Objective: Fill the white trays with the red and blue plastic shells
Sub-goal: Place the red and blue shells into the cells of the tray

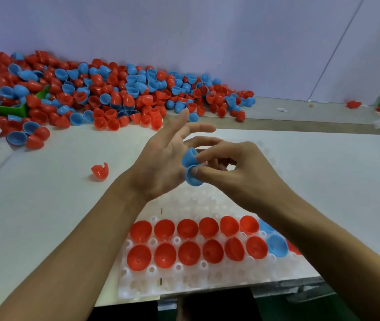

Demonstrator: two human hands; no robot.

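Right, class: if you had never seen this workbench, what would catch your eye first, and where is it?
First, the big heap of red and blue shells along the back of the table, against the wall. Next, mid-frame, the right hand pinching two blue shells beside the left hand, whose fingers are spread. Below them, the white tray holds two rows of red shells with blue ones at the right end.
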